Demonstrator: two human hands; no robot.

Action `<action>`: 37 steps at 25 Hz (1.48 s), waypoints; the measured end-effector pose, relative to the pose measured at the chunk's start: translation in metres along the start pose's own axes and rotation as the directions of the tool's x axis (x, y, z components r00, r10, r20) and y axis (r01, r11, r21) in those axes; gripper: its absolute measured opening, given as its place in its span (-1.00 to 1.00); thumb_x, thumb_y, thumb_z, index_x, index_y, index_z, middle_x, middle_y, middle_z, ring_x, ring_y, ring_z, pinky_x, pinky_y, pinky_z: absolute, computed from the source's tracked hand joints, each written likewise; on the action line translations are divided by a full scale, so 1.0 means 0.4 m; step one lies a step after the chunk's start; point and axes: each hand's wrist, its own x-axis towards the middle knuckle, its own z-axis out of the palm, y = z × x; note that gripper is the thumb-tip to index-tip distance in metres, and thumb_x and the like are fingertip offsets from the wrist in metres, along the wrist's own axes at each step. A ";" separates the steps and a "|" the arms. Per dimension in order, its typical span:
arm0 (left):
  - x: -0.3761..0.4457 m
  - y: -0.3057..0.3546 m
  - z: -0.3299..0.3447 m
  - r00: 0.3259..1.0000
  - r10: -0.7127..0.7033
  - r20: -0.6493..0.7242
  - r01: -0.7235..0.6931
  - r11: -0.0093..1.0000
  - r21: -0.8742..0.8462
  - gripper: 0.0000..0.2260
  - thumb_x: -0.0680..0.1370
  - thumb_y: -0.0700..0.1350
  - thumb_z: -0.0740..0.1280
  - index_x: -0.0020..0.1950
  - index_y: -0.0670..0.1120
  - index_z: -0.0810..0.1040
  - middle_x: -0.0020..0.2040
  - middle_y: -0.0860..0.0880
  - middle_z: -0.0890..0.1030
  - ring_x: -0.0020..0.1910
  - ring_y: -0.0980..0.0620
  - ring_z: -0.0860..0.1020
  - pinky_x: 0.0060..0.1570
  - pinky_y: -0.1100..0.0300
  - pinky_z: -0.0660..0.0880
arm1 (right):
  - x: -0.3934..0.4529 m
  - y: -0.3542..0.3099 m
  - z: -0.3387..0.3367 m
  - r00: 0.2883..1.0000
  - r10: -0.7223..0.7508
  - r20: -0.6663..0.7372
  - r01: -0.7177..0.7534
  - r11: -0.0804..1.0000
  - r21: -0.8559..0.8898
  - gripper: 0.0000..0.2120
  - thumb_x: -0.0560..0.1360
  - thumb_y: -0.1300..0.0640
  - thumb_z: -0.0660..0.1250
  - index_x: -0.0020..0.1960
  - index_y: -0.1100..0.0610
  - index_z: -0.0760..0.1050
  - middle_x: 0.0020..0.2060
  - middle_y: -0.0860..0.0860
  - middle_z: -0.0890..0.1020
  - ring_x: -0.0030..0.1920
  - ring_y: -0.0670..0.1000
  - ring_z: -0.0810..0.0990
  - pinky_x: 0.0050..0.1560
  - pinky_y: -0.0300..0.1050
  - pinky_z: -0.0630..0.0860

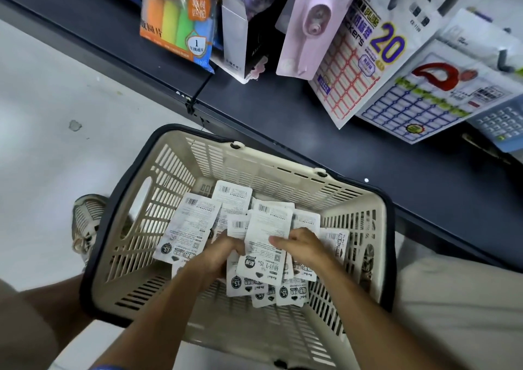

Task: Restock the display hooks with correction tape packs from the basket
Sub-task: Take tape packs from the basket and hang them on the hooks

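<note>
Floor [42, 92]: pale and smooth, seen from above by a person crouched over the work; one sneaker [85, 222] shows just left of the basket.

Shelf base [283, 109]: a dark ledge running diagonally from upper left to lower right, with hanging stationery above it: sticky notes [178, 16], a pink correction tape pack [314, 24] and label sheets [356, 67]. A bare hook end [505, 61] shows at far right.

Basket [158, 177]: a beige slatted shopping basket with a dark rim, on the floor against the shelf base, between the person's knees.

Correction tape packs [195, 222]: a loose, overlapping heap of white carded packs on the basket floor, printed backs up. Most lie with the long axis running from the person toward the shelf, barcode end far, the end marked "15" near, some skewed.

Top pack [266, 242]: raised a little above the heap, long axis near to far, tilted slightly left, barcode end toward the shelf.

Left hand [218, 259]: down in the heap, fingers curled closed around the left edges of several packs.

Right hand [302, 245]: thumb pressed on the face of the top pack, fingers hidden under its right edge, so it looks pinched on the pack.

Step in hand: judged to be gathering and squaring a bundle of packs in the basket; none has reached a hook yet.

Next move calls for: lifting the bundle clear, turning it so the hang holes, not visible here, line up, and finding the right hook above.
</note>
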 end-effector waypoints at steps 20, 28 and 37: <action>0.037 0.023 0.034 0.975 0.223 -0.007 -0.220 0.965 0.141 -0.28 0.26 -0.29 0.66 0.24 0.15 0.41 0.06 0.13 0.69 0.08 0.20 0.59 -0.09 0.32 0.53 | -0.031 0.005 0.058 0.976 -0.110 0.188 -0.027 0.795 0.606 -0.52 0.24 0.13 0.37 0.16 0.09 0.63 0.08 0.11 0.73 0.03 0.14 0.64 -0.07 0.07 0.57; -0.194 0.133 -0.026 0.696 0.699 -0.164 -0.544 0.662 0.515 -0.39 0.34 -0.25 0.64 0.33 0.01 0.53 0.19 0.04 0.65 0.13 0.12 0.62 0.12 0.16 0.59 | -0.123 -0.090 -0.086 0.963 -0.187 0.195 0.032 0.796 0.604 -0.52 0.54 0.44 0.16 0.35 0.10 0.54 0.17 0.18 0.69 0.14 0.17 0.69 0.17 0.12 0.61; -0.537 0.334 -0.013 -0.283 0.952 0.114 -0.124 -0.154 0.980 -0.47 0.48 0.14 0.37 0.42 0.07 0.35 0.47 -0.24 0.43 0.47 -0.22 0.32 0.43 -0.36 0.16 | -0.459 -0.421 -0.249 0.707 -0.695 0.130 0.446 0.581 0.681 -0.58 0.27 0.20 0.61 0.11 0.04 0.70 0.05 0.09 0.73 -0.02 0.05 0.73 0.04 0.00 0.67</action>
